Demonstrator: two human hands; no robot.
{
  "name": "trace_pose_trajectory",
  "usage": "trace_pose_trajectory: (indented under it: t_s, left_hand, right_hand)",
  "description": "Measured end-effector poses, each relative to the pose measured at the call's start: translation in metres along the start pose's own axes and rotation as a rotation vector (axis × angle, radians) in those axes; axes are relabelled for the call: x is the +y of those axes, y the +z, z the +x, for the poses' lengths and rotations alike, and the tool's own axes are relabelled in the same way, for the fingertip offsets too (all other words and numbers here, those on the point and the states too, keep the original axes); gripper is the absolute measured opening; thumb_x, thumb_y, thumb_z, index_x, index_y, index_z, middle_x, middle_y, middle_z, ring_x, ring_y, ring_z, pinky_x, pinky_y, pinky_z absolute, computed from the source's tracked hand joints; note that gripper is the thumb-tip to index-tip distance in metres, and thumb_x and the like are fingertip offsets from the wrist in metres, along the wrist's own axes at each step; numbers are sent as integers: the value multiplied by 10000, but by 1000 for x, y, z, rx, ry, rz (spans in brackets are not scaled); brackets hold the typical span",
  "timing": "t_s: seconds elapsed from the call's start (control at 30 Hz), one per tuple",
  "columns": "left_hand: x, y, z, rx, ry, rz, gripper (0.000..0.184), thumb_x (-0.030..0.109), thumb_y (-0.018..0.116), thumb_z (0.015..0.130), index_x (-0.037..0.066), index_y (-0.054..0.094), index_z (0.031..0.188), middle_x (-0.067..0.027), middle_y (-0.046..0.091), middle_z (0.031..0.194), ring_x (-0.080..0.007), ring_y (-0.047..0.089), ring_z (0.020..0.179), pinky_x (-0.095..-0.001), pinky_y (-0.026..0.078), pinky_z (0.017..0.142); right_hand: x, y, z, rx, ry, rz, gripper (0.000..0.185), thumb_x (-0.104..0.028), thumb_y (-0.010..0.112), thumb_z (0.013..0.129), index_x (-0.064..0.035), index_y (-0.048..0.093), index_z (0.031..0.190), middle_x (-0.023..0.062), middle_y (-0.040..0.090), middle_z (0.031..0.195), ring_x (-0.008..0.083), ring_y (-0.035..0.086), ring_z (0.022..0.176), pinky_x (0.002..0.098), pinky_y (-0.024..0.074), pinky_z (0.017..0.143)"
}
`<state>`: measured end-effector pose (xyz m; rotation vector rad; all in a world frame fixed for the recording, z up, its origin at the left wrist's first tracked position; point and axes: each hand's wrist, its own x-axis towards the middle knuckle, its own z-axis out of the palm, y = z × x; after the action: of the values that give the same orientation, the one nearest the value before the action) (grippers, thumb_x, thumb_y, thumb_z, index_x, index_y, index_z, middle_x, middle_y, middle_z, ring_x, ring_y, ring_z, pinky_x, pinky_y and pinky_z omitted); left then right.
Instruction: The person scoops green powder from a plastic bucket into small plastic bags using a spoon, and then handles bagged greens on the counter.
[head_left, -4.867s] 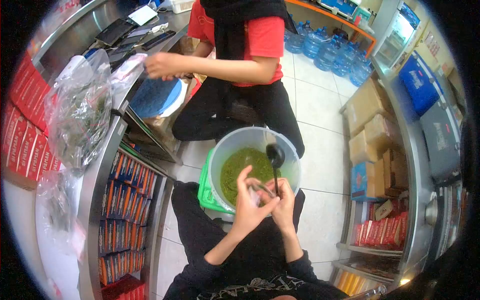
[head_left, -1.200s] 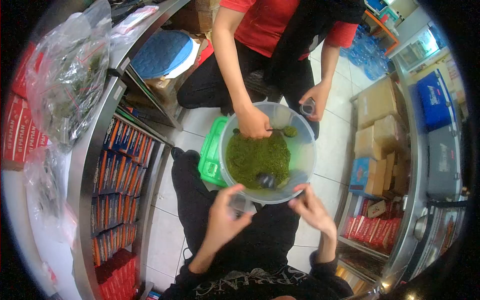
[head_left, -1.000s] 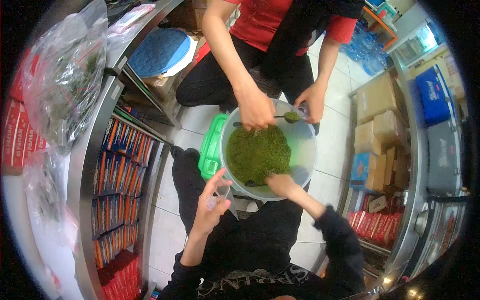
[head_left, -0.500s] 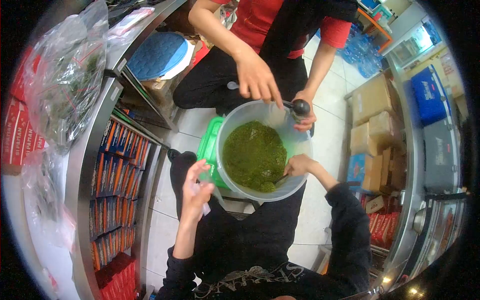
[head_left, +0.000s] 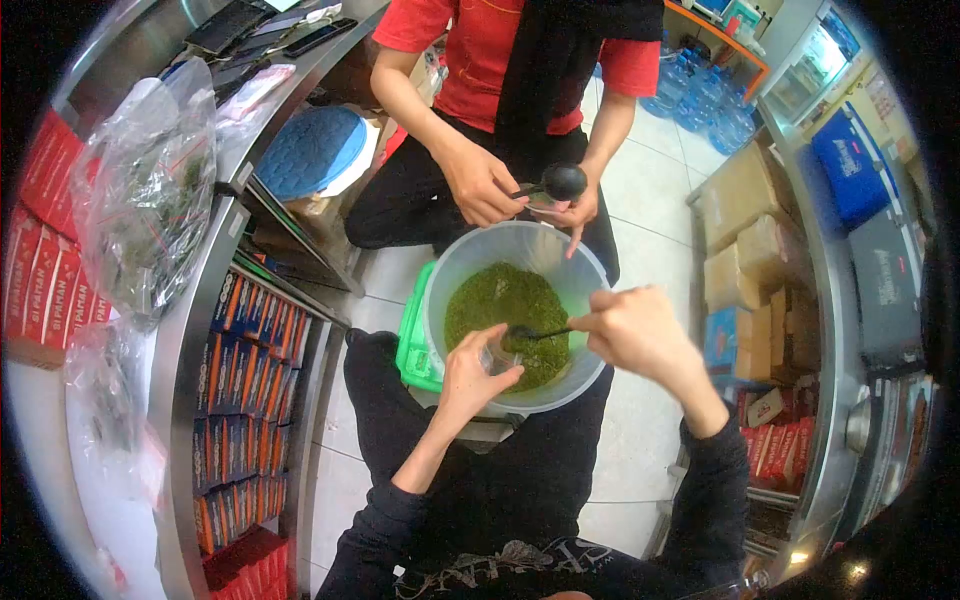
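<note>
A large translucent bucket (head_left: pixel 588 385) holds a moist-looking green mass (head_left: pixel 500 290). Over its near part, my left hand (head_left: pixel 472 375) holds a small clear cup (head_left: pixel 497 352) between thumb and fingers. My right hand (head_left: pixel 635 330), above the bucket's right rim, grips the handle of a black spoon (head_left: pixel 548 333), whose bowl is at the cup's mouth. Across the bucket, a co-worker's hands (head_left: pixel 480 185) hold another black spoon (head_left: pixel 563 183) over a small clear container that is mostly hidden.
A green plastic lid or crate (head_left: pixel 415 345) lies left of the bucket. A metal shelf (head_left: pixel 180 400) with packets stands on the left, plastic bags (head_left: pixel 150 200) on top. Cardboard boxes (head_left: pixel 735 205) fill the right shelf. Water bottles (head_left: pixel 730 125) stand behind.
My left hand has brought the cup up over the bucket. My right hand has lifted the spoon from the green mass to the cup. The co-worker's hands have shifted back from the bucket.
</note>
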<state>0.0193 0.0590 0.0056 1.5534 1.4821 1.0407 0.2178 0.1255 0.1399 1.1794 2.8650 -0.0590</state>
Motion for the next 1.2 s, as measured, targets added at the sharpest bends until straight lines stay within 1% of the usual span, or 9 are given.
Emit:
trace_pose_trajectory:
  t_s: [0.17, 0.3, 0.4, 0.57, 0.63, 0.7, 0.87, 0.97, 1.2]
  left_hand:
    - [-7, 1, 2, 15, -53, -76, 598, 101, 730, 616, 21, 518, 1169, -119, 587, 1018, -212, 588, 868, -298, 466, 732]
    - [-4, -1, -1, 55, -59, -193, 625, 102, 728, 631, 69, 493, 1209, -93, 578, 1071, -152, 567, 774, -253, 449, 624]
    - [-11, 2, 2, 103, 34, -160, 642, 99, 740, 632, 81, 487, 1222, -66, 570, 1110, -86, 490, 639, -214, 411, 545]
    - [-22, 19, 1, 125, 44, -156, 659, 112, 758, 637, 85, 473, 1231, -49, 581, 1113, -17, 410, 531, -175, 369, 485]
    - [-7, 35, -1, 80, 7, -365, 663, 89, 757, 639, 62, 452, 1227, -42, 558, 1107, 0, 401, 546, -154, 339, 467]
    - [17, 45, -5, 67, 38, -427, 657, 65, 746, 649, 53, 432, 1226, -38, 539, 1058, -2, 389, 547, -143, 322, 462]
    - [38, 9, -21, 56, -22, -441, 405, 144, 699, 753, 21, 527, 1098, -41, 595, 809, -96, 536, 699, -236, 445, 641]
    - [45, -7, -30, 95, -85, -559, 145, 121, 612, 832, -7, 592, 895, -23, 584, 714, -67, 509, 648, -229, 420, 586]
    - [54, -20, -49, 219, -18, -394, 162, 143, 581, 854, -5, 543, 802, -19, 562, 697, -67, 500, 637, -225, 410, 573]
  right_hand:
    - [-23, 23, -28, 184, -43, 46, 309, -134, 573, 688, -76, 638, 985, 66, 528, 763, 215, 582, 737, 337, 471, 582]
    - [-36, 60, -60, 440, 172, 159, 431, -28, 563, 673, -176, 628, 1072, 62, 535, 815, 203, 565, 725, 317, 476, 618]
    - [-46, 130, -106, 360, 571, 325, 469, 8, 557, 668, -196, 626, 1085, 67, 544, 846, 216, 568, 693, 331, 481, 612]
    - [-61, 159, -123, 124, 711, 359, 445, -27, 591, 706, -166, 598, 1128, 82, 543, 887, 241, 568, 726, 323, 475, 625]
    - [-67, 136, -77, 560, 674, 645, 403, -30, 620, 715, -96, 577, 1110, 81, 535, 911, 181, 563, 829, 300, 469, 657]
    - [-78, 135, -43, 607, 732, 1094, 368, -18, 658, 697, -28, 551, 1049, 71, 530, 983, 117, 516, 944, 269, 460, 680]
    - [-83, 120, -23, 788, 622, 1553, 54, -55, 642, 791, -17, 615, 820, 8, 580, 724, 77, 498, 620, 188, 384, 564]
    - [-97, 113, -26, 726, 674, 1796, 90, -105, 637, 811, -15, 628, 807, -4, 579, 698, 54, 486, 620, 176, 355, 544]
    - [-129, 94, -13, 906, 618, 1851, 112, -118, 619, 824, -15, 622, 780, 2, 580, 690, 58, 480, 597, 195, 361, 545]
